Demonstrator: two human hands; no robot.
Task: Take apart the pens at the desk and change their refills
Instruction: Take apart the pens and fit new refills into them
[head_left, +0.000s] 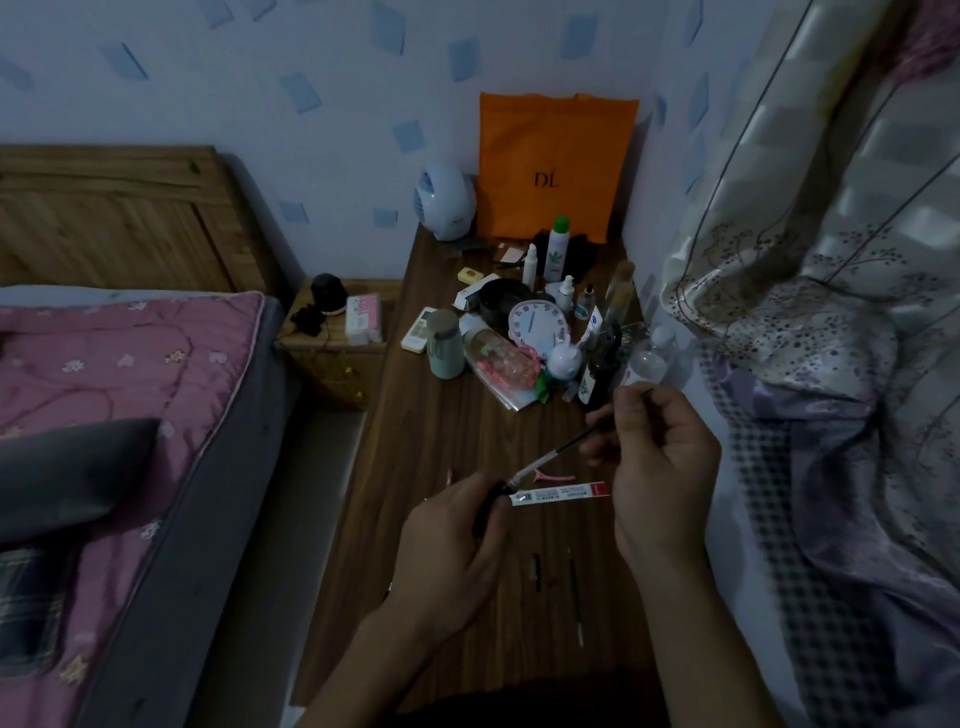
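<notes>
Head view: bare wood-grain desk (441, 441) lies open at 6 o'clock, between the bed edge at 9 and the curtain at 3; bottles and a round clock (537, 323) crowd 12. The left hand (452, 540) is closed around a dark pen barrel (488, 506). The right hand (660, 467) pinches a thin refill (561, 449) slanting out of it. A flat refill packet (561, 492) lies just beyond, 2 slim pen parts (574, 587) at 5.

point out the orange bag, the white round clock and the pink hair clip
orange bag (550, 156), head view, front panel above the lettering
white round clock (537, 322), head view, centre of its face
pink hair clip (558, 476), head view, middle of its length
</notes>
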